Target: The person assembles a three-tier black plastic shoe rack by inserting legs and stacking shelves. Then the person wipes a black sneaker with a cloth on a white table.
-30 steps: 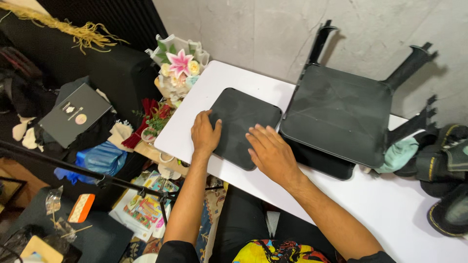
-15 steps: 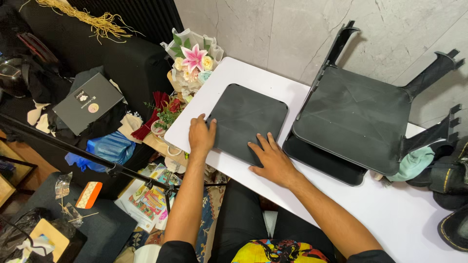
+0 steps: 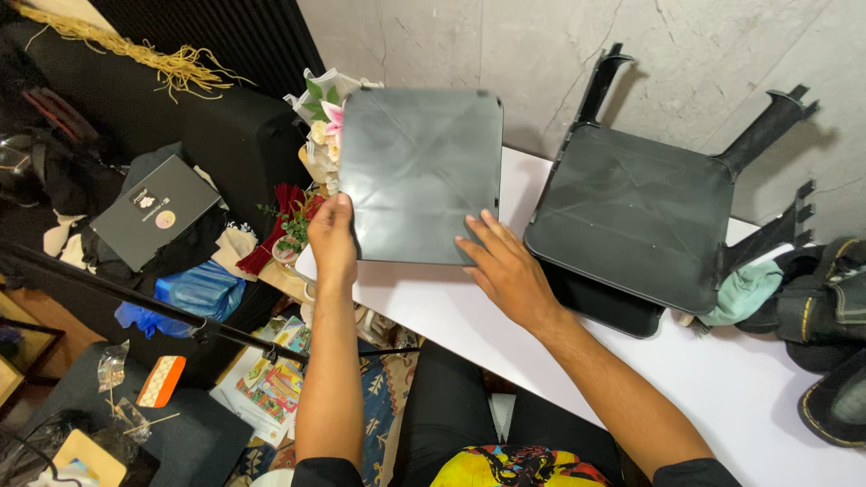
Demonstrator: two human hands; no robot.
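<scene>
A black square plastic panel [image 3: 419,171] with rounded corners is lifted off the white table [image 3: 469,325] and tilted up toward me. My left hand [image 3: 332,236] grips its lower left edge. My right hand [image 3: 503,269] holds its lower right corner, fingers spread against the underside. To the right lies a black plastic shelf piece [image 3: 631,212] with upright legs, resting on another black panel [image 3: 603,305].
Dark sandals [image 3: 834,307] and a pale green cloth [image 3: 741,293] lie at the table's right end. A flower bouquet [image 3: 316,135] stands beyond the table's left corner. Left of the table: a dark box [image 3: 155,209], a blue bag [image 3: 194,293], a tripod leg [image 3: 135,302], floor clutter.
The panel lay flat on the table under both hands. Both hands have now raised it off the table and tipped it upright in front of the bouquet.
</scene>
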